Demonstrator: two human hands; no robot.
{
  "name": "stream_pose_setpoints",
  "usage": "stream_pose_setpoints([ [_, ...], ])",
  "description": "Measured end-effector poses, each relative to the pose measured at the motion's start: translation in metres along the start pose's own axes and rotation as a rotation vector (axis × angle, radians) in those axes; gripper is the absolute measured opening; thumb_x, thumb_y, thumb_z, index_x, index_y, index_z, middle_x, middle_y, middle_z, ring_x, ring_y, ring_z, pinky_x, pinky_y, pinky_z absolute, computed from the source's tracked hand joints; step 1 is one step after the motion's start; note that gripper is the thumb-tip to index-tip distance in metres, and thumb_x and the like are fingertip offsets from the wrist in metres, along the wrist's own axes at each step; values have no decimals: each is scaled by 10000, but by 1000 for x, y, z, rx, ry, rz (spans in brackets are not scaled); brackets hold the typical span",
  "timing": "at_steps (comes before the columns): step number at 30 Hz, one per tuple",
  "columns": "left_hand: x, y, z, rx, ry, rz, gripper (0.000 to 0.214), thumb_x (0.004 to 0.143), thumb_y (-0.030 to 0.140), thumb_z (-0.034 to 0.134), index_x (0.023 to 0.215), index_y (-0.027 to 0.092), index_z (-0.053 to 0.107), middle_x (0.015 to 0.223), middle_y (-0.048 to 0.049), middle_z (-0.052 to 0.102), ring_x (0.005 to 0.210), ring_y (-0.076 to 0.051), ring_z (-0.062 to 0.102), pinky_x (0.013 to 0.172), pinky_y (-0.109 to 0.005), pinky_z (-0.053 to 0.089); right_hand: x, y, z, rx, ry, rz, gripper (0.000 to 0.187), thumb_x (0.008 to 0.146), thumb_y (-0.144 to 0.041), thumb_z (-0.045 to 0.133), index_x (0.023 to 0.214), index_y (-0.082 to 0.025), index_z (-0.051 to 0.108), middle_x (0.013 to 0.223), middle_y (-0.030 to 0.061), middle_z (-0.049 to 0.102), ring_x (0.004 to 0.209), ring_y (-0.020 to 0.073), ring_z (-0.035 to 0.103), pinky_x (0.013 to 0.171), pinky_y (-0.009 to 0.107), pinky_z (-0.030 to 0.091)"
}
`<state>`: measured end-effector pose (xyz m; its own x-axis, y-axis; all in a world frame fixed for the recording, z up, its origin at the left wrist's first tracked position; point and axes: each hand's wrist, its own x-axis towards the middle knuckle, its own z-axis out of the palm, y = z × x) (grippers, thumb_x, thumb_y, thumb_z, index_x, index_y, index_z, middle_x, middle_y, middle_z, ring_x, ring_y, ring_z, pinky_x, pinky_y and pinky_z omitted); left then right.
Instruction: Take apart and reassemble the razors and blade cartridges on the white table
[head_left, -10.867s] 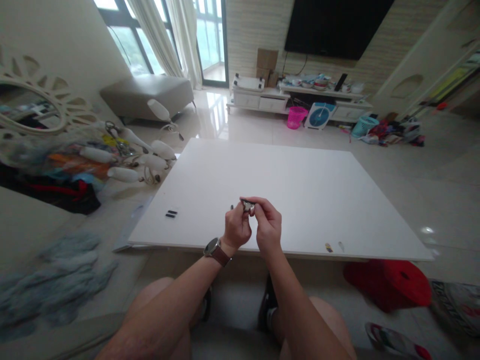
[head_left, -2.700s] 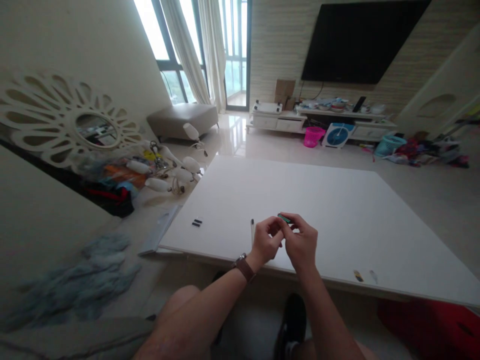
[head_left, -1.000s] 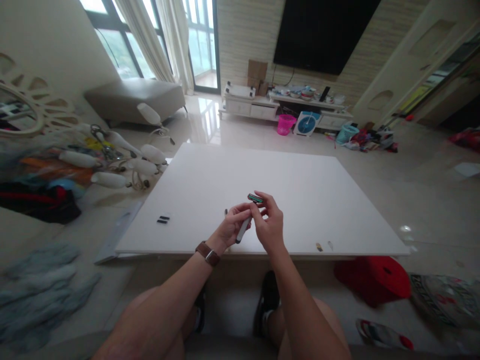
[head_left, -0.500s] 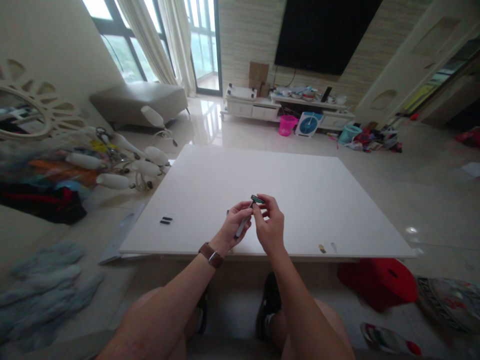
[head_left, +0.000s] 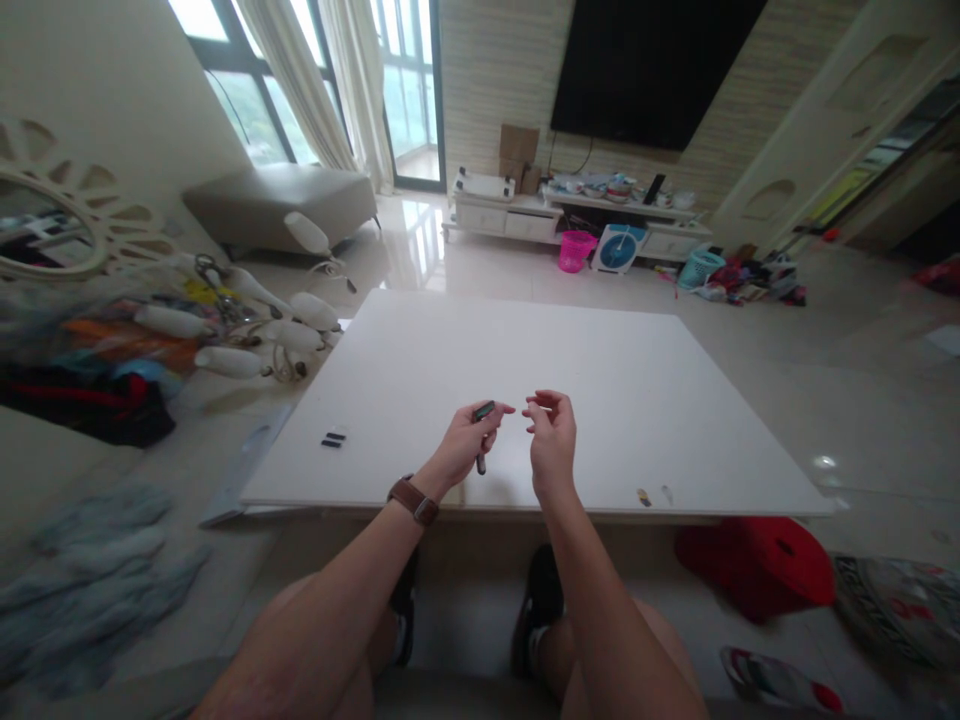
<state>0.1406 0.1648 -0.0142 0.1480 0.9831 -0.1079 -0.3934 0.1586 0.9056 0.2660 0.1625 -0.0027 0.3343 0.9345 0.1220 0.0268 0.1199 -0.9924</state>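
Observation:
My left hand (head_left: 459, 445), with a brown watch strap on the wrist, is closed around a razor (head_left: 484, 411). The razor's dark, green-tinged head shows above my fingers, and the end of its grey handle sticks out below them. My left index finger points toward the other hand. Just to the right, my right hand (head_left: 553, 440) is raised over the board, holding nothing that I can see, its fingers loosely bent and apart. Two small black pieces (head_left: 333, 439) in what looks like clear packaging lie on the white tabletop (head_left: 600, 400) at the left.
Near the front edge lie a small yellow-and-dark piece (head_left: 643, 497) and a clear scrap (head_left: 667, 494). A white-shaded lamp (head_left: 300, 335) stands beside the left edge. A red stool (head_left: 757, 565) and a bottle (head_left: 780, 680) are on the floor at the right.
My right hand has let go of the razor and moved slightly right, its fingers parting. The razor has turned in my left hand, its head now nearer the left fingers.

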Motion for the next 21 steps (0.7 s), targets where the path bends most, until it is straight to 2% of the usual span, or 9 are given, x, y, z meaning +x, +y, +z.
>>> stream_pose_setpoints([
  [2, 0, -2, -1, 49, 17, -28, 401, 754, 500, 730, 877, 119, 698, 532, 78, 365, 427, -33, 261, 410, -209, 151, -1, 0, -1, 11, 1, 18, 246, 811, -332, 579, 1019, -203, 560, 1014, 53, 659, 852, 172, 606, 683, 281, 452],
  [4, 0, -4, -2, 81, 40, -47, 350, 730, 440, 756, 856, 119, 697, 512, 85, 337, 437, -40, 254, 429, -216, 148, -1, 0, -1, 19, -10, 35, 241, 805, -333, 581, 1010, -205, 567, 1008, 44, 660, 850, 174, 606, 694, 288, 448],
  [7, 3, -5, -4, -5, 39, -43, 245, 704, 319, 725, 833, 113, 710, 576, 41, 433, 515, -65, 356, 479, -217, 250, 0, -1, -1, 16, -23, 56, 238, 792, -332, 590, 994, -208, 580, 1001, 38, 666, 843, 176, 602, 704, 298, 447],
  [12, 9, -3, -5, -226, 18, -34, 294, 800, 320, 547, 801, 92, 732, 710, -39, 520, 658, -114, 444, 591, -237, 370, 3, -1, 0, 3, -40, 74, 229, 785, -347, 594, 962, -202, 597, 985, 41, 669, 843, 182, 597, 712, 306, 444],
  [17, 13, -4, -5, -224, 48, -4, 294, 857, 352, 603, 882, 87, 728, 701, -21, 511, 627, -96, 429, 588, -228, 362, 1, -2, 2, 0, -75, 78, 218, 779, -346, 592, 939, -198, 602, 979, 38, 666, 839, 181, 596, 689, 296, 437],
  [21, 10, -6, -8, -132, 103, -5, 350, 857, 433, 636, 865, 90, 706, 683, -10, 513, 588, -74, 442, 555, -206, 357, -3, -3, 2, -6, -82, 80, 221, 773, -348, 599, 935, -198, 603, 987, 42, 667, 822, 181, 593, 671, 291, 429],
])
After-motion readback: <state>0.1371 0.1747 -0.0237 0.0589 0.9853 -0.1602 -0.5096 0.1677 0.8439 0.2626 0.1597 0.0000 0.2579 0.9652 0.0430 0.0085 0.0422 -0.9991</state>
